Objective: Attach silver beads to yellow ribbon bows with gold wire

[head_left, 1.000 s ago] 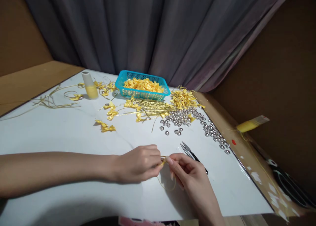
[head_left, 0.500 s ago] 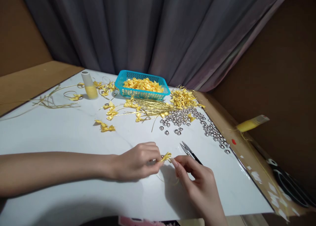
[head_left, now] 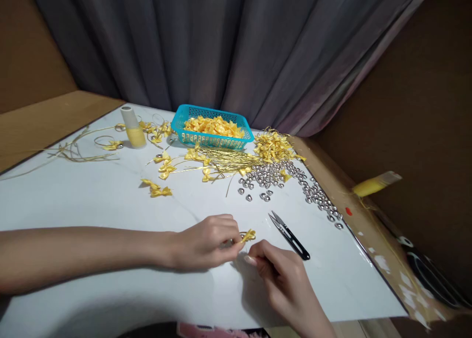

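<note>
My left hand [head_left: 212,242] is closed in a pinch on a small yellow ribbon bow [head_left: 249,235], whose loops stick out past the fingertips. A bit of silver shows beside the bow, partly hidden by the fingers. Just below and to the right, my right hand [head_left: 282,279] is closed with thumb and forefinger pressed together, apart from the bow. Whatever that pinch holds, perhaps a thin thread, is too fine to make out. Black-handled thread snips [head_left: 289,234] lie on the white board [head_left: 121,205] beyond my right hand.
A blue basket [head_left: 212,140] of yellow bows stands at the back. Gold cords [head_left: 228,161], a pile of bows [head_left: 273,147] and silver beads [head_left: 271,174] lie before it. A yellow thread spool [head_left: 135,134] stands left; another spool [head_left: 374,184] lies at the right.
My right hand has moved down and left, away from the bow's loops, and its fingers have curled in more. The snips are now fully uncovered. My left hand stays in place.
</note>
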The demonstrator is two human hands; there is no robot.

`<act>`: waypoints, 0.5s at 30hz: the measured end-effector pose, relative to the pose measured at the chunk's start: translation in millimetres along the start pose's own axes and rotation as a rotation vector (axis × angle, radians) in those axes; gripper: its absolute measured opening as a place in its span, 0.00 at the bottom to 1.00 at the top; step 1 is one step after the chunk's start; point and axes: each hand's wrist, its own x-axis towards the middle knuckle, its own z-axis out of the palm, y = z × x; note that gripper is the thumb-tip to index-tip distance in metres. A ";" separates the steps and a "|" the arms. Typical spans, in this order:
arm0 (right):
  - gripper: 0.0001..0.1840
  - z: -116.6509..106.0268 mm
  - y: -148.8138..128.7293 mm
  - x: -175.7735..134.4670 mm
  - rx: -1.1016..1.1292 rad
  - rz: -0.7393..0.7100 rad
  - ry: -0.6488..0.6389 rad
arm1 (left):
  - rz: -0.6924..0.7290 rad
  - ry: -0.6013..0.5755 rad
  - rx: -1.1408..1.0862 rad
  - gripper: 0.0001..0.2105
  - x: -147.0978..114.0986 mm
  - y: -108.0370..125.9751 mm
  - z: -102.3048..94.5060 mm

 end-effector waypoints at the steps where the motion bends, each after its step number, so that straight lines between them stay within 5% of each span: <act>1: 0.12 0.3 -0.9 1.0 0.028 0.004 0.011 | 0.013 -0.021 0.014 0.11 0.0 0.2 -0.6; 9: 0.13 -1.8 -4.8 10.4 0.150 0.217 0.099 | 0.250 -0.153 0.312 0.14 -0.4 3.9 -6.5; 15: 0.14 -2.6 2.5 7.2 0.092 0.292 0.143 | 0.214 -0.181 0.262 0.13 0.0 4.2 -8.2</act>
